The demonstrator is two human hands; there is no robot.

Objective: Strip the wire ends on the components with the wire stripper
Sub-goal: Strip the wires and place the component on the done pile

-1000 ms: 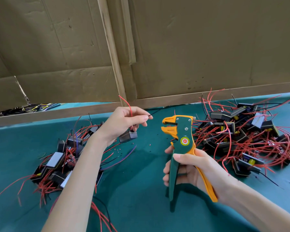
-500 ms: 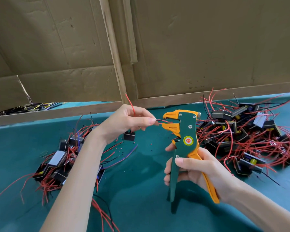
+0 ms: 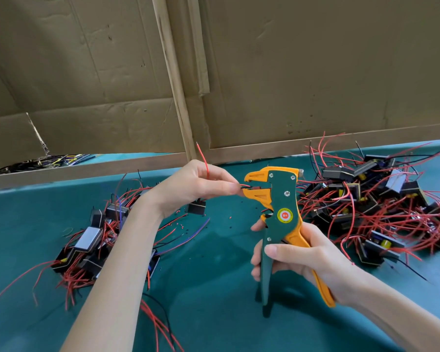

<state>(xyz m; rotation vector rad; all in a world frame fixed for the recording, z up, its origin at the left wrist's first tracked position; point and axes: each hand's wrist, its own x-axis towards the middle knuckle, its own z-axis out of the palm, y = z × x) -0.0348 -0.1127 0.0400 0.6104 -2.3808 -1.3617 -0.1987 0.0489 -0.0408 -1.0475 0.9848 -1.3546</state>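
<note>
1. Since one second ago, the left hand (image 3: 196,189) has carried its black wire end (image 3: 245,186) across into the wire stripper (image 3: 281,199).
2. Wire end lies between the orange jaws, just beyond the left thumb and forefinger, which pinch it; its component (image 3: 196,208) hangs below that hand.
3. Count: one stripper, one held component, two heaps: left heap (image 3: 92,240) and right heap (image 3: 381,207), toward the table (image 3: 214,288) side edges; pieces too tangled to count.
4. Right hand (image 3: 302,260) fingers curl round both handles, which stand apart.

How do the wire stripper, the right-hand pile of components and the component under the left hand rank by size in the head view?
1. right-hand pile of components
2. wire stripper, though it is nearer the camera
3. component under the left hand
</note>
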